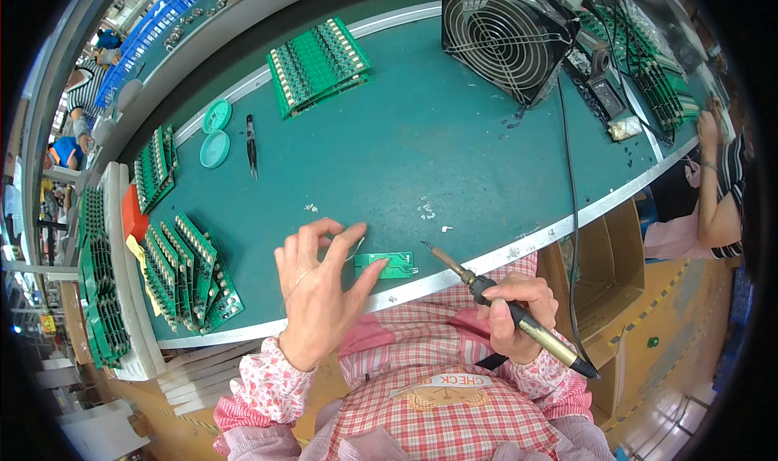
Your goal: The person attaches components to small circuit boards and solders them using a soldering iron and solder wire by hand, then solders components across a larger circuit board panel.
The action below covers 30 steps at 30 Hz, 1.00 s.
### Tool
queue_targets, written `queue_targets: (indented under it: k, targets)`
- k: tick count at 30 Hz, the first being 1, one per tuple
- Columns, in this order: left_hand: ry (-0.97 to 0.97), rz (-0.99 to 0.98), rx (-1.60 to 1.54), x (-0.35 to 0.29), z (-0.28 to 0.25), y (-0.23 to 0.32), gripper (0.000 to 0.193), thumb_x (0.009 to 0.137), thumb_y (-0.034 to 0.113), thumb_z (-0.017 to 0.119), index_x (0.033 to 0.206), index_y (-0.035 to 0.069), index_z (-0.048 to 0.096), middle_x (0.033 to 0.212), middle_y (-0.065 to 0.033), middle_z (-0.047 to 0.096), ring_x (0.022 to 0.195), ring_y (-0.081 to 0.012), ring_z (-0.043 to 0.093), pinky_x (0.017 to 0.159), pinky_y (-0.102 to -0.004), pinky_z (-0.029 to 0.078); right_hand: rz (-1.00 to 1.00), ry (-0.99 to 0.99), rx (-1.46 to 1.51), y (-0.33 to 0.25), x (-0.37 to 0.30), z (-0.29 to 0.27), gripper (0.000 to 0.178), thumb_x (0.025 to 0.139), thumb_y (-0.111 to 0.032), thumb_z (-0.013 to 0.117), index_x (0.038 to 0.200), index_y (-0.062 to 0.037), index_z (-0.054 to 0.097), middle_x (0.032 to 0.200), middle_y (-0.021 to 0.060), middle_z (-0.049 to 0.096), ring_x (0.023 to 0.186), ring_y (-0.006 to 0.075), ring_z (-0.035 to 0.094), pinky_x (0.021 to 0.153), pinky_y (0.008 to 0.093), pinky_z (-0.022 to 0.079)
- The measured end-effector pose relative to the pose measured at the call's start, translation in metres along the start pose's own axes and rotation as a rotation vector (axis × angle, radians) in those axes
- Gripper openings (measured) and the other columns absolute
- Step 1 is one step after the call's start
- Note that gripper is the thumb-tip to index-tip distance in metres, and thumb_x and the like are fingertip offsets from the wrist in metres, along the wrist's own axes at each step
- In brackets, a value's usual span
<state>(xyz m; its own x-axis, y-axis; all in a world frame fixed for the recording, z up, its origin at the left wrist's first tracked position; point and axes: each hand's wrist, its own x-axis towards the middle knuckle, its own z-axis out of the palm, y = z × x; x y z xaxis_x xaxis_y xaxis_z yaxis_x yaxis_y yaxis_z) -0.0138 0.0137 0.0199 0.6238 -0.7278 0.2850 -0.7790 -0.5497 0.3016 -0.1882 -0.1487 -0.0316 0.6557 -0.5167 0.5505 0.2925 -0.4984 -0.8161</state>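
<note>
gripping black-and-gold soldering iron point(551, 343) in right hand point(525, 293), with tip just off upper right corner of small green circuit board point(397, 267) lying flat at front edge of green bench point(389, 153); holding left hand point(316, 289) at board's left end with thumb and forefinger spread, cannot tell if gripping thin wire point(357, 248) near forefinger; see leaning green boards point(182, 258) at left; farther off, black tweezers point(251, 149) near two round turquoise dishes point(215, 149); at back, stacked green boards point(318, 60) and, farther right, black fan point(494, 39)
</note>
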Motion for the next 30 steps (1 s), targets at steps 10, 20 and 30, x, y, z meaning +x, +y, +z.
queue_targets:
  k: [10,20,30]
  targets:
    - [-0.05,0.197,-0.204,-0.007,0.023,0.002,0.017,0.069,0.006,0.07,0.074,0.008,0.054,0.103,-0.01,0.056,0.102,-0.0326,0.053,0.085,-0.0432,0.035,-0.036,-0.064,0.036,-0.002,0.004,0.003,0.013,0.081,-0.005,0.069,0.092,0.001,0.063,0.066,0.0072,0.066,0.044,0.0122,0.054,0.042,0.0261,0.042]
    - [-0.069,0.208,-0.209,-0.001,0.03,0.004,0.018,0.067,0.006,0.07,0.072,0.007,0.053,0.104,-0.0106,0.055,0.103,-0.0332,0.053,0.085,-0.0441,0.035,-0.042,-0.135,-0.023,-0.003,0.009,0.005,0.011,0.085,-0.007,0.065,0.092,-0.0005,0.061,0.06,0.0034,0.063,0.045,0.0131,0.058,0.045,0.0259,0.045]
    - [-0.089,0.195,-0.217,0.001,0.03,0.004,0.017,0.068,0.005,0.07,0.072,0.007,0.053,0.103,-0.0104,0.055,0.096,-0.0298,0.053,0.082,-0.0416,0.035,-0.033,-0.148,0.025,-0.003,0.012,0.007,0.012,0.08,-0.003,0.07,0.09,-0.0011,0.063,0.067,0.0073,0.066,0.048,0.0154,0.06,0.044,0.0271,0.048]
